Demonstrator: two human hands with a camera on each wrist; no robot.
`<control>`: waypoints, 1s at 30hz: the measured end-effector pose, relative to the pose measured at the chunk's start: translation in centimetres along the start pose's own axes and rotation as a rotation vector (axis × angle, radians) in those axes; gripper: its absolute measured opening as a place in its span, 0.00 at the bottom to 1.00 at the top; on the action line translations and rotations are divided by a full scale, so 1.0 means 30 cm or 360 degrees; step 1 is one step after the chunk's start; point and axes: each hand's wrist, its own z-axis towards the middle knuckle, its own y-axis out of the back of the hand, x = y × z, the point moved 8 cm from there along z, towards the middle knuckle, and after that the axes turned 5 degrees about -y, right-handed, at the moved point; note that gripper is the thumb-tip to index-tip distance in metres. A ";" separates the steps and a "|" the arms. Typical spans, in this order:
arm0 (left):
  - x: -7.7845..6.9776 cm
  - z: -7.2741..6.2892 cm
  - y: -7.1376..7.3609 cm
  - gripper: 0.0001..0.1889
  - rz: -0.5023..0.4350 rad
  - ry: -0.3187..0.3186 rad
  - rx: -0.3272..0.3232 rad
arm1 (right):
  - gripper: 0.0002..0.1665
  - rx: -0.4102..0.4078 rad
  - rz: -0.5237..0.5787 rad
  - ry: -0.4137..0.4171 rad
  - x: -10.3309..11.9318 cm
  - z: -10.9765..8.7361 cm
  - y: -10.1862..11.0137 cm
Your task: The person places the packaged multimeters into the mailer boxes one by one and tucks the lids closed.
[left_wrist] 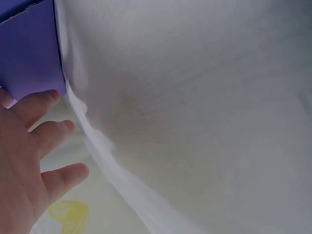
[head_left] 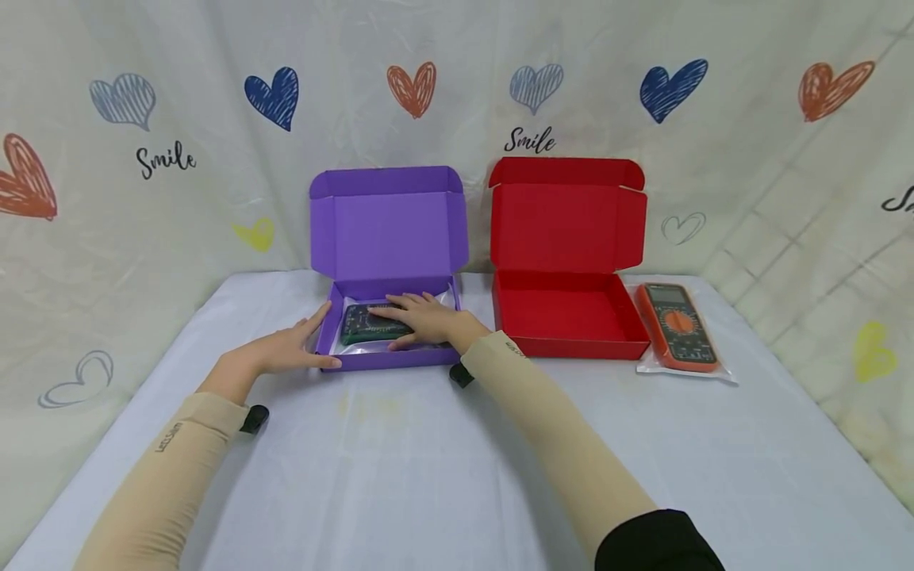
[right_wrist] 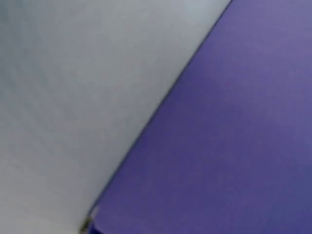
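Observation:
A purple cardboard box (head_left: 389, 362) stands with its lid raised against the backdrop. Inside it lies a dark green multimeter (head_left: 360, 323) in a clear plastic bag. My right hand (head_left: 428, 319) rests on the multimeter with fingers spread, covering its right part. At the box's left side is my left hand (head_left: 282, 349), its fingers stretched along the wall and the thumb at the front corner. The left wrist view shows the left fingers (left_wrist: 51, 136) spread beside the purple wall. Only the box's purple surface (right_wrist: 219, 126) and white cloth fill the right wrist view.
A red cardboard box (head_left: 571, 347) with its lid up stands to the right of the purple one. Right of that lies an orange multimeter (head_left: 678, 325) in a clear bag. White cloth (head_left: 400, 468) covers the table, and a heart-printed sheet (head_left: 471, 40) hangs behind.

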 end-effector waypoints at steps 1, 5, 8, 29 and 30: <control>0.000 0.000 0.002 0.63 -0.0003 -0.0001 -0.0001 | 0.48 -0.0004 0.0006 -0.0002 0.000 0.000 0.000; -0.001 0.003 0.000 0.64 -0.0050 -0.0021 0.0003 | 0.48 -0.0021 -0.0006 -0.0011 -0.008 -0.001 -0.007; 0.002 0.004 -0.004 0.64 -0.0080 -0.0023 0.0013 | 0.48 -0.0030 -0.0021 -0.0019 -0.013 0.001 -0.015; -0.038 -0.014 0.075 0.53 0.0122 -0.0011 -0.0009 | 0.47 -0.0080 0.0043 0.0003 0.004 -0.039 0.036; -0.041 -0.012 0.080 0.51 0.0134 -0.0030 -0.0032 | 0.47 -0.0096 0.0057 0.0015 0.005 -0.044 0.042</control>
